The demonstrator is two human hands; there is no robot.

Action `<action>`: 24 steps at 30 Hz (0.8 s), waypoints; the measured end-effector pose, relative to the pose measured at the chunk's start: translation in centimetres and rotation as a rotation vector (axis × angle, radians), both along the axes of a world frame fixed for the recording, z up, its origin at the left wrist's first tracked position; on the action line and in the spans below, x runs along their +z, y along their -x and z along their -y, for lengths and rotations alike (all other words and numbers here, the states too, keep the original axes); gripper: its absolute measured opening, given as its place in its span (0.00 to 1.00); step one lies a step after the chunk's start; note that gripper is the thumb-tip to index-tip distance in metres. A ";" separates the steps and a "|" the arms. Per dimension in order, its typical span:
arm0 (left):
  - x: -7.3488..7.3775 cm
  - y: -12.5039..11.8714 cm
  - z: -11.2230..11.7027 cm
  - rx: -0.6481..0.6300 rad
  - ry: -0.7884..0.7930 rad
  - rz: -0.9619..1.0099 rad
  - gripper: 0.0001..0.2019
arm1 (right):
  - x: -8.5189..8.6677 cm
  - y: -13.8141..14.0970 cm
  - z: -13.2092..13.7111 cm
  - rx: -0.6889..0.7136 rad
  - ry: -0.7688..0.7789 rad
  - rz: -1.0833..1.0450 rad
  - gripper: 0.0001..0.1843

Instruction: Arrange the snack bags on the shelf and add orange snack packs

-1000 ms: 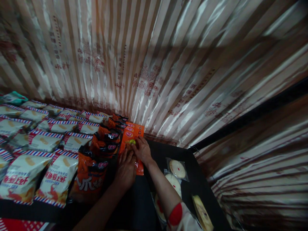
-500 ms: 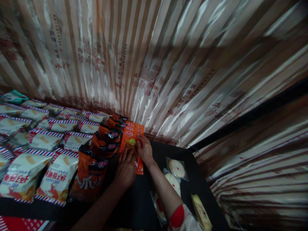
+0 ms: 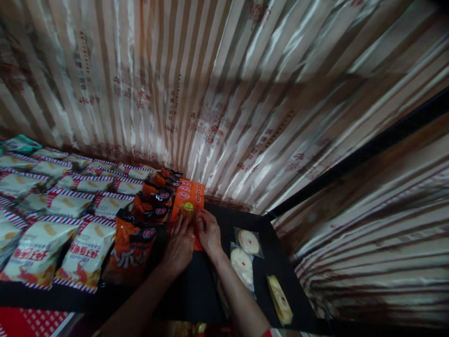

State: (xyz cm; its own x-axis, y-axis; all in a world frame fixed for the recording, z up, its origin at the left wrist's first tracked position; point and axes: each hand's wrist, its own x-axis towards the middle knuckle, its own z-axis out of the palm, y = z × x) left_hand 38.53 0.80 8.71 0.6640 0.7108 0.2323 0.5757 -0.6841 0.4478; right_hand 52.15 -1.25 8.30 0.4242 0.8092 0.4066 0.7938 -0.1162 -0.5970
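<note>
Both my hands rest on a stack of flat orange packets (image 3: pixel 188 199) lying on a black table (image 3: pixel 196 290) by the curtain. My left hand (image 3: pixel 178 245) lies flat with fingers stretched out over the packets' near left part. My right hand (image 3: pixel 209 232) lies beside it on the near right edge of the packets, fingers extended and pressed down. Neither hand lifts anything.
Left of the packets stands a row of orange-and-black snack bags (image 3: pixel 131 245), then rows of white bags with red-and-blue trim (image 3: pixel 38 245). Right of my arms lie clear-wrapped round cakes (image 3: pixel 248 242) and a yellow wrapped bar (image 3: pixel 279 299). A striped satin curtain (image 3: pixel 224 93) hangs behind.
My right hand slid from the far part of the orange packets back toward me, to their near right edge. The left hand stayed on the packets. The camera view shifted slightly.
</note>
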 end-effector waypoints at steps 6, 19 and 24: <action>-1.7 0.9 2.2 -0.020 -0.094 0.104 0.20 | 0.8 2.9 3.7 0.020 0.000 -0.006 0.17; -3.0 5.5 11.1 -0.217 -0.151 0.418 0.18 | -0.8 9.7 13.9 0.060 -0.101 -0.070 0.21; -4.2 8.5 15.1 -0.262 0.023 0.233 0.18 | -2.8 12.1 18.9 0.046 -0.114 -0.082 0.20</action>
State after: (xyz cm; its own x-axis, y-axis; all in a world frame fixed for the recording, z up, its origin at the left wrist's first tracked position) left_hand 30.03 -14.27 4.50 0.7556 0.5298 0.3852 0.2623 -0.7836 0.5632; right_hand 40.01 -20.20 5.47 0.4232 0.7791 0.4624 0.7445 -0.0082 -0.6676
